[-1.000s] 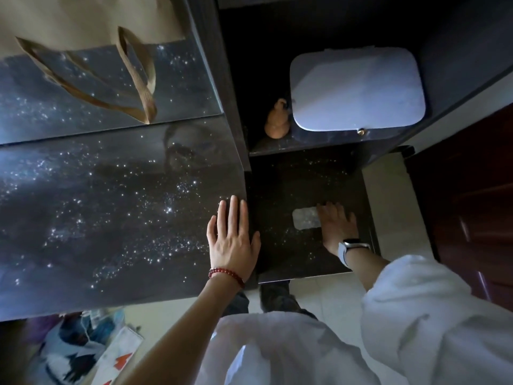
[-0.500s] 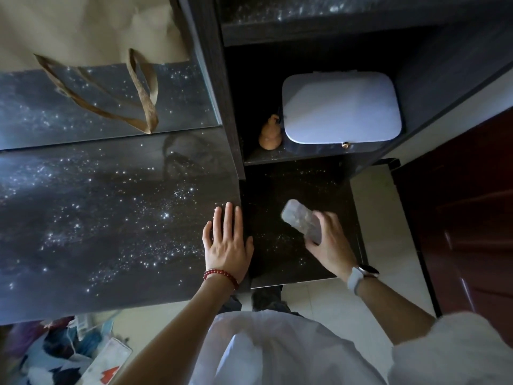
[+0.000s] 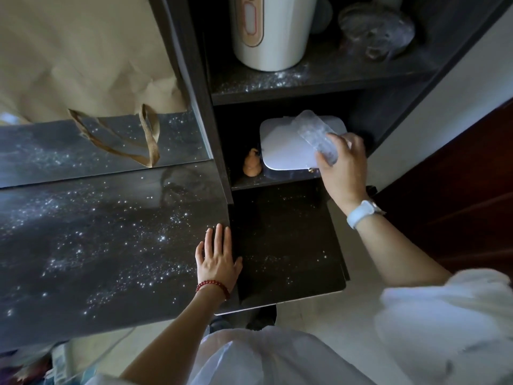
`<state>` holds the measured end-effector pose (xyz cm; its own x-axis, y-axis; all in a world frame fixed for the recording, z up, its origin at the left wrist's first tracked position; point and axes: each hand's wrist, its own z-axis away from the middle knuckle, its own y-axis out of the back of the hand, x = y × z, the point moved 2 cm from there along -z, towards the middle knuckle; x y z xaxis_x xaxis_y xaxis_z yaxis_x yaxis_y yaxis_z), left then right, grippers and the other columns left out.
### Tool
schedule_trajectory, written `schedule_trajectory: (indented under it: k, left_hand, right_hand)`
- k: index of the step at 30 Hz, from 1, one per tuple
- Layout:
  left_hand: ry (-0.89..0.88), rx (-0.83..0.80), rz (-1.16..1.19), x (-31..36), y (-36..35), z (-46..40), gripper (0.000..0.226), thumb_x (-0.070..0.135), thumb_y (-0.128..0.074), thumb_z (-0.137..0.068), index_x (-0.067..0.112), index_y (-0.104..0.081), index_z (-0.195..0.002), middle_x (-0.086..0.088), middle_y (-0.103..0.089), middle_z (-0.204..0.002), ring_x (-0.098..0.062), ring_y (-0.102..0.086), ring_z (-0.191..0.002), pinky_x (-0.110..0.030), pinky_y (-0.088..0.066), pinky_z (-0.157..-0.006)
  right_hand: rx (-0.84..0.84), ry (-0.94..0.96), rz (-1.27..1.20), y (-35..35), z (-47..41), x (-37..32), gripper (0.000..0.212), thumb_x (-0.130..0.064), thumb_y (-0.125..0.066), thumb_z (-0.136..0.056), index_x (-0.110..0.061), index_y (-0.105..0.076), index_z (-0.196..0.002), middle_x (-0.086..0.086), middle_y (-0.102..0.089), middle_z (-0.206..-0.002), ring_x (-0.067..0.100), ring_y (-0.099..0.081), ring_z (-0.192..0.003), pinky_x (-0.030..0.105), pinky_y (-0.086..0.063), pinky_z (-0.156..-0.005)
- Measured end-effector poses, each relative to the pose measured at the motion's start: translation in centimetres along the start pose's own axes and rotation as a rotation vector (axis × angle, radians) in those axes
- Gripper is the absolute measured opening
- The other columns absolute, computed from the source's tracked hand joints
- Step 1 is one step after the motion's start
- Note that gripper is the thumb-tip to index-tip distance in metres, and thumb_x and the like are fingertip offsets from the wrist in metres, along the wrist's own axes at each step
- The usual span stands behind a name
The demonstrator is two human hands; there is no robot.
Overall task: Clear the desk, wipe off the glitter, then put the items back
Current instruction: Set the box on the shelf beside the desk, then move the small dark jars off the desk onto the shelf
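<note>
The dark desk top [image 3: 97, 245] is sprinkled with bright glitter. My left hand [image 3: 218, 257] rests flat on it near its right edge, fingers straight. My right hand [image 3: 340, 162] grips a small clear plastic box [image 3: 313, 132] and holds it at the front of the lower shelf, above a white rounded box [image 3: 288, 150]. A lower dark surface [image 3: 283, 245] right of the desk carries scattered glitter too.
A brown paper bag [image 3: 83, 65] with ribbon handles lies at the back of the desk. On the lower shelf, a small tan gourd figurine [image 3: 252, 163] stands beside the white box. The upper shelf holds a white cylindrical appliance [image 3: 272, 31] and a clear wrapped object [image 3: 377, 29]. A dark red door [image 3: 458, 190] stands right.
My right hand lifted the clear plastic box off the lower dark surface and carried it up to the lower shelf. The left hand stayed on the desk.
</note>
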<state>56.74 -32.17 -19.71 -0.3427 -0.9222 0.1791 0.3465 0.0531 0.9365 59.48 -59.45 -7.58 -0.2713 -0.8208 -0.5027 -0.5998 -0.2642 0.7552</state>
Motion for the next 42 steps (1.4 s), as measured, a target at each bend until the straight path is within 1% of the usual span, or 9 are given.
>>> schedule_trajectory:
  k: [3,7,12,17,20,24,28,36,42]
  left_hand:
    - [0.008,0.001,0.004,0.1,0.3,0.1,0.074,0.045,-0.040,-0.090,0.016,0.001,-0.144,-0.006,0.001,-0.156,-0.025,0.004,-0.143,-0.042,-0.007,-0.116]
    - [0.027,-0.037,0.018,0.2,0.7,0.1,0.074,0.046,-0.038,-0.090,0.017,0.003,-0.144,-0.004,0.004,-0.156,-0.024,0.006,-0.143,-0.041,-0.006,-0.116]
    - [0.052,-0.057,0.203,-0.3,3.2,-0.4,0.055,0.041,-0.036,-0.092,0.020,-0.022,-0.142,-0.001,-0.015,-0.154,-0.021,-0.008,-0.142,-0.039,-0.015,-0.113]
    - [0.101,0.098,0.316,-4.3,5.9,2.2,0.045,0.033,-0.041,-0.091,0.023,-0.036,-0.135,0.002,-0.033,-0.145,-0.018,-0.023,-0.135,-0.036,-0.021,-0.110]
    - [0.176,0.133,0.278,-9.1,6.5,5.7,0.043,0.033,-0.038,-0.092,0.024,-0.036,-0.134,0.003,-0.035,-0.144,-0.017,-0.025,-0.135,-0.036,-0.019,-0.111]
    - [0.301,0.185,0.280,-18.6,7.0,11.7,0.038,0.032,-0.039,-0.092,0.025,-0.042,-0.129,0.005,-0.040,-0.140,-0.017,-0.031,-0.131,-0.034,-0.022,-0.109]
    - [0.429,0.261,0.308,-30.1,8.1,18.3,0.035,0.029,-0.045,-0.089,0.024,-0.049,-0.123,0.004,-0.048,-0.134,-0.019,-0.038,-0.127,-0.036,-0.027,-0.103]
    - [0.645,0.381,0.317,-47.1,11.1,26.8,0.038,0.029,-0.044,-0.089,0.023,-0.045,-0.127,0.000,-0.049,-0.132,-0.022,-0.041,-0.124,-0.038,-0.031,-0.100]
    - [0.678,0.359,0.382,-53.4,12.2,24.1,0.041,0.030,-0.040,-0.091,0.023,-0.039,-0.131,0.001,-0.040,-0.139,-0.019,-0.034,-0.129,-0.038,-0.030,-0.104]
  right_hand:
    - [-0.064,-0.035,0.081,-0.9,-0.9,0.1,0.035,-0.024,-0.058,-0.082,-0.007,-0.059,-0.113,0.022,-0.056,-0.114,0.040,-0.050,-0.105,0.049,-0.047,-0.083]
    - [-0.077,-0.059,0.077,-0.8,0.0,-0.8,0.044,-0.027,-0.050,-0.086,-0.006,-0.049,-0.125,0.023,-0.045,-0.134,0.039,-0.037,-0.127,0.051,-0.033,-0.105]
    - [-0.083,0.107,-0.122,-0.1,7.3,-5.0,0.037,-0.024,-0.040,-0.090,-0.008,-0.050,-0.121,0.015,-0.050,-0.132,0.028,-0.038,-0.129,0.040,-0.032,-0.108]
    - [-0.526,0.050,-0.121,-4.2,16.6,-8.7,0.038,-0.024,-0.042,-0.091,-0.009,-0.052,-0.124,0.011,-0.054,-0.131,0.026,-0.037,-0.131,0.045,-0.034,-0.108]
    - [-0.684,0.070,-0.087,-6.7,20.7,-13.0,0.037,-0.021,-0.045,-0.093,-0.014,-0.047,-0.130,0.003,-0.047,-0.138,0.019,-0.030,-0.135,0.030,-0.022,-0.112]
    - [-0.728,0.264,-0.125,-9.9,24.2,-22.2,0.025,-0.010,-0.056,-0.076,-0.008,-0.067,-0.099,0.007,-0.069,-0.099,0.031,-0.063,-0.100,0.045,-0.051,-0.088]
    - [-0.749,0.402,-0.163,-13.1,27.7,-33.1,0.024,-0.013,-0.053,-0.071,-0.007,-0.068,-0.088,0.008,-0.071,-0.087,0.030,-0.066,-0.087,0.043,-0.055,-0.080]
    - [-0.818,0.594,-0.219,-18.4,33.6,-50.2,0.026,-0.011,-0.050,-0.080,-0.006,-0.066,-0.100,0.009,-0.069,-0.101,0.029,-0.063,-0.098,0.037,-0.050,-0.087]
    - [-0.955,0.633,-0.175,-23.6,32.7,-56.3,0.033,-0.016,-0.042,-0.092,-0.011,-0.052,-0.124,0.004,-0.053,-0.127,0.021,-0.046,-0.120,0.031,-0.035,-0.102]
